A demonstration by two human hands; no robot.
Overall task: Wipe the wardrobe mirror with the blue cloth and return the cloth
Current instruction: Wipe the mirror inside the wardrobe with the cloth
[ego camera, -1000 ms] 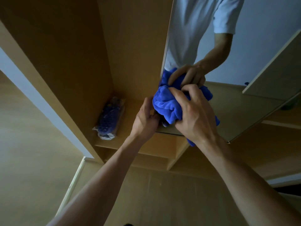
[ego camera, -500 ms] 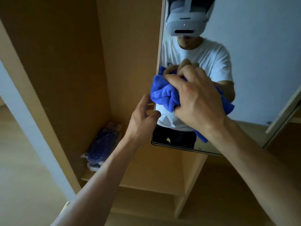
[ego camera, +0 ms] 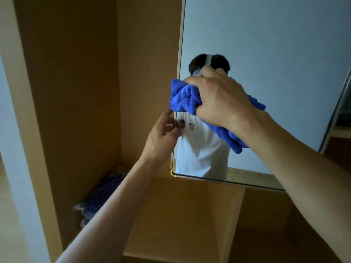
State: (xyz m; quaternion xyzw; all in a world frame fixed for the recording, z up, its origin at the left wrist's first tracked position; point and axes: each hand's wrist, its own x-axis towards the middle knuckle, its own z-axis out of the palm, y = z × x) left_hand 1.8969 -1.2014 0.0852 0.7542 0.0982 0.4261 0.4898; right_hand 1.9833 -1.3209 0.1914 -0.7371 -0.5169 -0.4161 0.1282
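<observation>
The wardrobe mirror (ego camera: 275,44) fills the upper right of the view, set in a thin pale frame. My right hand (ego camera: 218,95) is closed around the bunched blue cloth (ego camera: 185,97) and presses it against the glass near the mirror's left side. A tail of the cloth hangs below my wrist. My left hand (ego camera: 163,133) grips the mirror's left edge just below the cloth, thumb in front and fingers behind. My reflection in a white shirt shows in the glass behind both hands.
The open wooden wardrobe compartment (ego camera: 79,92) lies to the left of the mirror. A dark blue bundle in clear plastic (ego camera: 100,196) sits on its shelf, low left. Below the mirror a wooden divider panel (ego camera: 224,221) stands out.
My right hand has moved the blue cloth up the mirror over the last second. The view has tilted upward. My left hand stays on the mirror's left edge.
</observation>
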